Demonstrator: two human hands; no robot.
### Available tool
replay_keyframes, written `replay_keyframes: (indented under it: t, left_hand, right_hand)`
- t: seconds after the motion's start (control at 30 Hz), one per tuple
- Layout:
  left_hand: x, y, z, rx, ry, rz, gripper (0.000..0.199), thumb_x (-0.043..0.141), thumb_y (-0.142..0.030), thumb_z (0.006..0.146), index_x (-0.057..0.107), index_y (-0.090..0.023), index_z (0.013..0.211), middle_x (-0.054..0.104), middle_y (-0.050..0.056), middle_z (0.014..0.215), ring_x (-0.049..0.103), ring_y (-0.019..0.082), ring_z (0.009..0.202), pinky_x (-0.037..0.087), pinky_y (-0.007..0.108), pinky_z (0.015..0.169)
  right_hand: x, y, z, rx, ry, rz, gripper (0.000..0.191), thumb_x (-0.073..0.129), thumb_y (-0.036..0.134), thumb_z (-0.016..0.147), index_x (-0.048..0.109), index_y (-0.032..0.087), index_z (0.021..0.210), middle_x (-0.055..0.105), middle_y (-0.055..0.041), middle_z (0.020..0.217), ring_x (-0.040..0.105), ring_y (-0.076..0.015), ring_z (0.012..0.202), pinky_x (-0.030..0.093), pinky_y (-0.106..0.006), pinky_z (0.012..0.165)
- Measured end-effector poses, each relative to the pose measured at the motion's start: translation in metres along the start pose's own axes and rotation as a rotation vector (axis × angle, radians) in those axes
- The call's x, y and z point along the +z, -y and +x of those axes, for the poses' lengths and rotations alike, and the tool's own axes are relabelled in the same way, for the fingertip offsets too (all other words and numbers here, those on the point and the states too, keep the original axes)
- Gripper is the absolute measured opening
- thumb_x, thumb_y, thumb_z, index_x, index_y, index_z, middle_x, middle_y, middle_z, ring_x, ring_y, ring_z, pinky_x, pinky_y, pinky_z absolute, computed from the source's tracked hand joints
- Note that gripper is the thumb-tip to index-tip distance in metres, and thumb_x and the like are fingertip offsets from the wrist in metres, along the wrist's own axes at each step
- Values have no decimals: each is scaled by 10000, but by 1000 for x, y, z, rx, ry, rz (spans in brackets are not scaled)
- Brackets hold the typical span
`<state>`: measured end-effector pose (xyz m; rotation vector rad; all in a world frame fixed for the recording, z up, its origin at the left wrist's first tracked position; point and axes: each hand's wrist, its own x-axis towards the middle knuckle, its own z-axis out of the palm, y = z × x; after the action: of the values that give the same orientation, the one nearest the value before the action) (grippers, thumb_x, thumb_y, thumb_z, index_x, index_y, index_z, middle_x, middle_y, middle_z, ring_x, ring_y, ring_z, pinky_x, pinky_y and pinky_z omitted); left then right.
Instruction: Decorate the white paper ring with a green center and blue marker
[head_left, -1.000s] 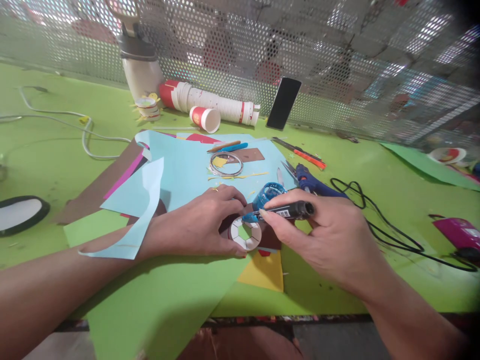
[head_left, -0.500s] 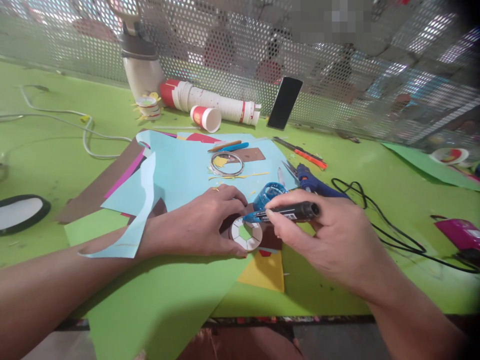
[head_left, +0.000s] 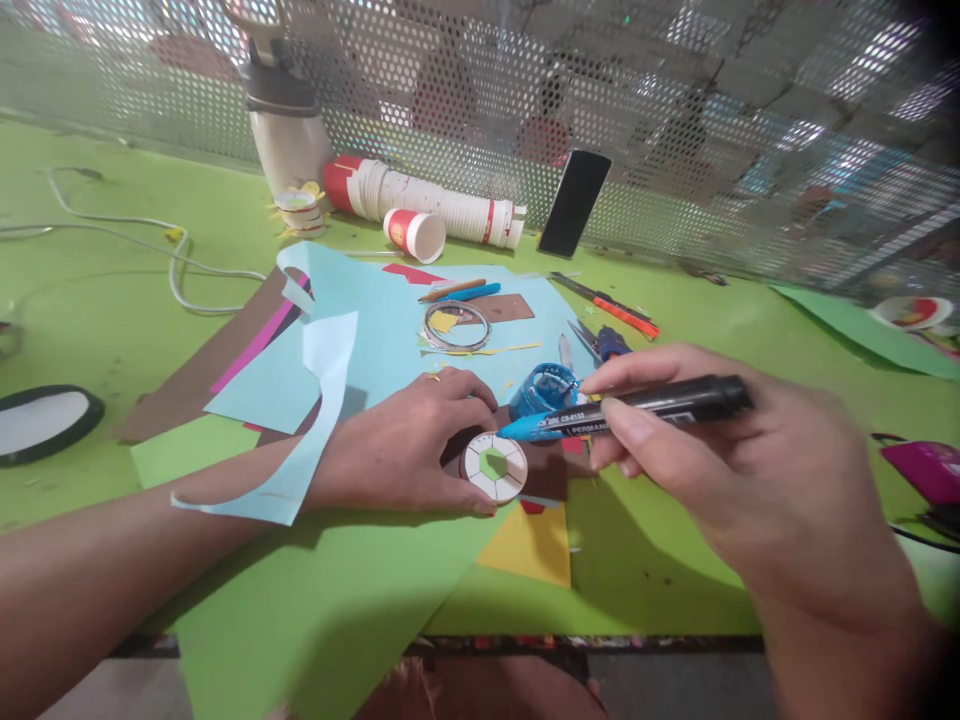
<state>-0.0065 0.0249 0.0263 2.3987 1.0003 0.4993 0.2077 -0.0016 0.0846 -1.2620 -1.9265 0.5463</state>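
Between the thumb and fingers of my left hand (head_left: 409, 440) is a small round white disc (head_left: 496, 467) with a green centre and dark radial lines. My right hand (head_left: 697, 440) grips a black marker (head_left: 667, 400) with a blue front end, whose tip is at the disc's upper edge. Just behind the disc stands a blue roll (head_left: 544, 390). A curved light blue paper strip (head_left: 330, 380) lies over my left wrist. Beneath the disc are brown paper pieces (head_left: 546, 475), with a yellow piece (head_left: 544, 545) nearer the front edge.
Light blue paper (head_left: 382, 340) holds pens (head_left: 469, 291) and a ring (head_left: 456, 327). Behind are stacked cups (head_left: 435, 205), a bottle (head_left: 289, 140) and a phone (head_left: 574, 205). Scissors (head_left: 589, 340), a cutter (head_left: 622, 316) and a magenta object (head_left: 922, 470) lie right; a white cable (head_left: 176, 270) lies left.
My right hand has moved right and toward me, showing more of the marker. Its tip has shifted slightly right on the disc. The light blue strip over my left wrist has swung right.
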Motion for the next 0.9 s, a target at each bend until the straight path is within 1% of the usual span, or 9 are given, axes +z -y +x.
replay_keyframes:
  t: [0.07,0.17,0.27,0.37,0.53,0.77,0.9]
  left_hand:
    - [0,0,1,-1,4,9,387,808,-361,691,684,-162,998,616,103,1195,607,261,1047,481,370,913]
    - [0,0,0,-8,24,16,411,801,-379,706,688,-160,1034,608,111,1198,603,266,1051,485,377,910]
    - [1,1,0,-8,25,15,449,804,-362,704,683,-146,1078,604,122,1205,593,273,1077,479,386,934]
    - [2,2,1,4,8,6,473,817,-356,684,682,-135,1079,608,129,1209,588,282,1094,471,401,960]
    - [4,4,2,7,-4,-1,461,827,-370,668,687,-146,1046,620,129,1194,594,291,1082,483,406,937]
    - [6,5,1,13,-18,-5,466,816,-378,674,688,-130,1048,613,134,1205,592,282,1078,475,409,952]
    - [7,4,2,11,-26,-1,471,830,-376,655,699,-116,1025,617,138,1193,585,287,1079,471,409,940]
  right_hand:
    - [2,-2,0,29,51,33,68,624,197,835,660,246,866,702,25,692,656,-127,566,522,-211,534]
    - [5,-7,1,51,149,33,77,612,170,845,650,230,874,689,29,694,679,-126,601,530,-183,525]
    - [6,-11,1,67,193,40,75,611,161,851,646,225,868,679,34,721,674,-113,605,517,-158,495]
    - [7,-11,1,74,207,42,75,614,156,847,647,222,862,669,38,700,663,-104,595,515,-146,499]
    - [9,-8,2,93,226,37,92,610,132,826,650,214,841,666,46,669,639,-87,563,513,-126,506]
    - [13,-9,2,81,227,50,91,615,137,814,657,217,824,643,64,630,599,-62,542,484,-92,498]
    - [13,-8,3,78,236,59,92,612,130,799,652,213,801,632,69,616,592,-52,534,473,-78,495]
